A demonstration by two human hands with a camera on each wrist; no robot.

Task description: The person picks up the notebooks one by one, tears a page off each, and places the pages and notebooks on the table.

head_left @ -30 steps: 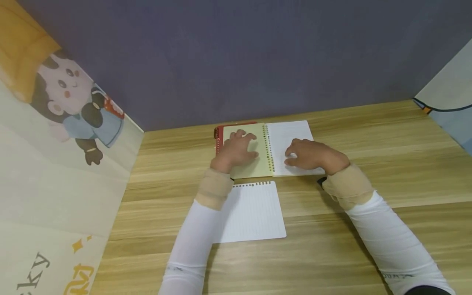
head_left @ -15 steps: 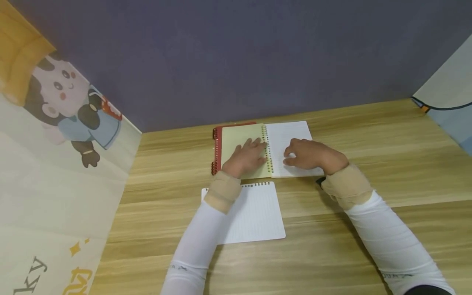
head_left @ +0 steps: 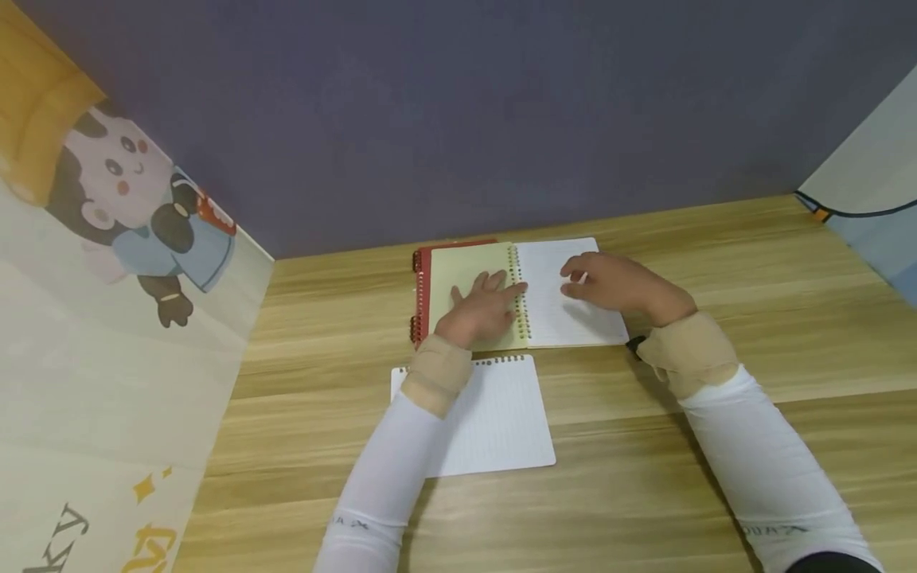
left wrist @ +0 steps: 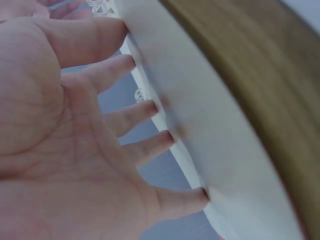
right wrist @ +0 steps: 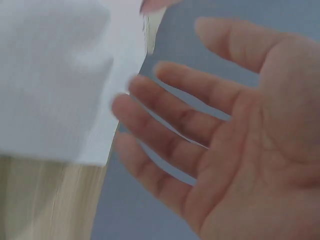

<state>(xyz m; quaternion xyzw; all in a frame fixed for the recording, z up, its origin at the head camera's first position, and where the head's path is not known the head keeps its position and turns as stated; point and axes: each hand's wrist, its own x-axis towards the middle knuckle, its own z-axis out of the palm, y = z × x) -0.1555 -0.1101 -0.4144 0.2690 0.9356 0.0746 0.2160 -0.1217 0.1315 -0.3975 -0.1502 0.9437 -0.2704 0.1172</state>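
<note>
An open spiral notebook (head_left: 552, 314) with a red cover lies on the wooden table (head_left: 645, 477), a yellow page on the left and a white lined page on the right. My left hand (head_left: 483, 310) rests flat on the yellow page (head_left: 466, 267), fingertips (left wrist: 165, 137) pressing near the spiral. My right hand (head_left: 609, 282) hovers above the white page (right wrist: 60, 75) with fingers spread, lifted off the paper. A loose white lined sheet (head_left: 494, 422) with torn spiral holes lies in front of the notebook, partly under my left forearm.
A purple wall stands behind the table. A cartoon-printed panel (head_left: 122, 278) closes the left side and another panel (head_left: 867, 207) the right. Bare wooden table (head_left: 752, 263) stretches to the right and toward me.
My left hand slid right along the yellow page toward the spiral. My right hand lifted off the white page and moved slightly back and right.
</note>
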